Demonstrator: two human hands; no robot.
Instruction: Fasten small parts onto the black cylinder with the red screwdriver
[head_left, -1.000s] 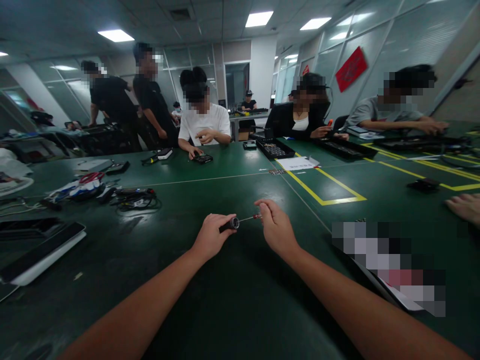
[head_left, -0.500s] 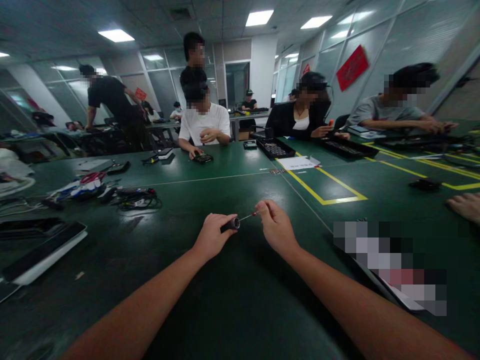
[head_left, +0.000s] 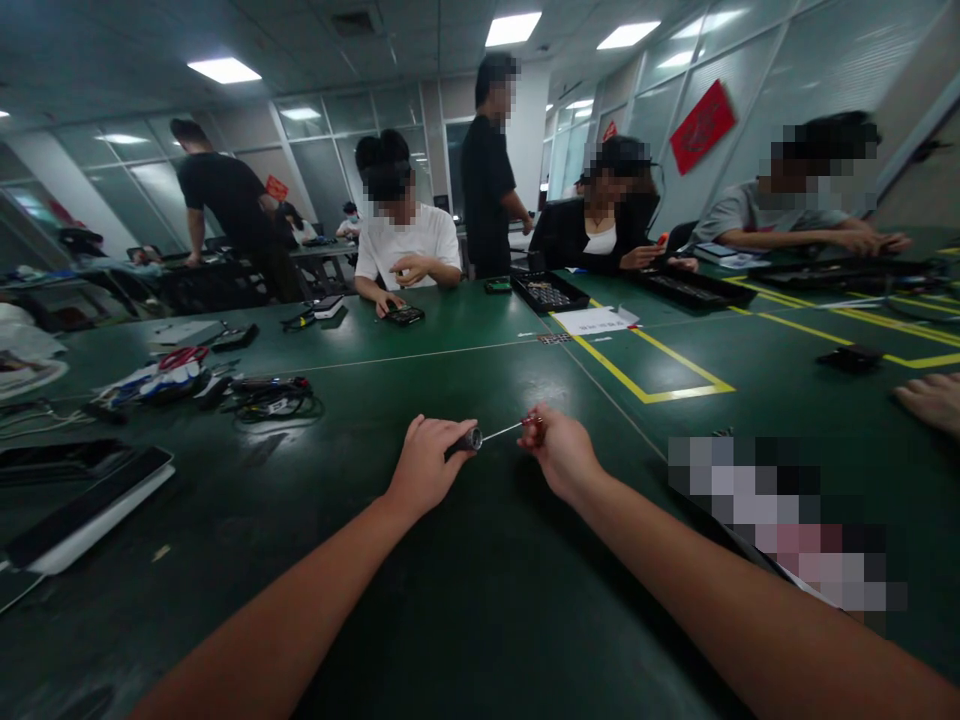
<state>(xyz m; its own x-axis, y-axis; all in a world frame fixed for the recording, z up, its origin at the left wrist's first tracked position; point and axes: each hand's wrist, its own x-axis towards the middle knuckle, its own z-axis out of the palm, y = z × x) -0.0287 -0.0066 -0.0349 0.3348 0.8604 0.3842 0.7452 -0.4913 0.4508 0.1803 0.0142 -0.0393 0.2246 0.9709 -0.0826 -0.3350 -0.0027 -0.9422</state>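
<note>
My left hand (head_left: 424, 465) is closed around a dark, short cylinder (head_left: 472, 438) with a round, ringed end that faces right. It looks like a small flashlight, though my fingers cover most of it. A screwdriver (head_left: 501, 432) with a thin metal shaft and a reddish handle is gripped in my right hand (head_left: 564, 452). Its shaft slants down to the left, and the tip meets the ringed end of the cylinder. Whether the tip sits inside or only touches the rim, I cannot tell. Both hands are over the green table (head_left: 420, 620).
Coiled black cables (head_left: 277, 400) and a heap of wires (head_left: 169, 378) lie to the left, beyond a black-and-white flat device (head_left: 97, 510). A blurred-out sheet (head_left: 780, 520) lies at right, near another person's hand (head_left: 934, 400). Yellow tape (head_left: 690, 396) marks the table. Co-workers sit opposite with black trays (head_left: 551, 292).
My right hand has shifted slightly right and its grip has turned, showing more of the screwdriver's handle. My left hand stays nearly in place. A standing person behind has moved right.
</note>
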